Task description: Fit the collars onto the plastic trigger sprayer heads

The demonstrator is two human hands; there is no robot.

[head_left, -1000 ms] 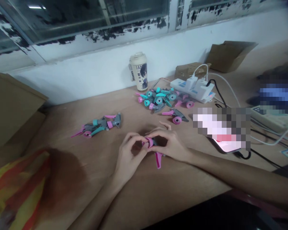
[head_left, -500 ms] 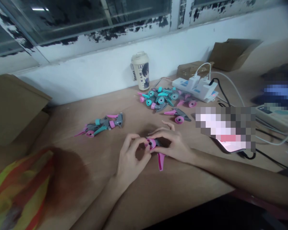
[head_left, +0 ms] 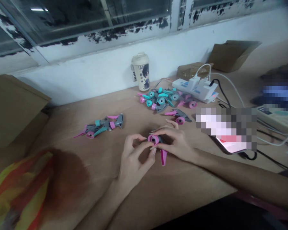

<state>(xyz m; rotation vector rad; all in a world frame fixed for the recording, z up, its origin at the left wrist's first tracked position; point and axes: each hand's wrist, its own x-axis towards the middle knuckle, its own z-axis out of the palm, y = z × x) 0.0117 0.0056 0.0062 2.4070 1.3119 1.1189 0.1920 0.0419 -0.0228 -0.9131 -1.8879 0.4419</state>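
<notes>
A grey and pink trigger sprayer head is held low over the table, its round pink collar facing me and its pink trigger pointing down. My right hand grips the grey body from the right, thumb below and fingers above, partly hiding it. From the left, my left hand has its thumb and a finger pinched at the collar's lower edge, while its index finger arches by the collar's left side. Beyond my right hand lies another pink and grey sprayer head.
Several sprayer heads lie to the left, and a larger teal and pink pile lies at the back. A coffee cup, a power strip, a phone with cables and cardboard boxes stand around. A red-yellow bag is front left.
The pink collar has turned more toward me and shifted slightly up and right. My left fingers have moved from its left side to its lower edge, the index finger lifting away.
</notes>
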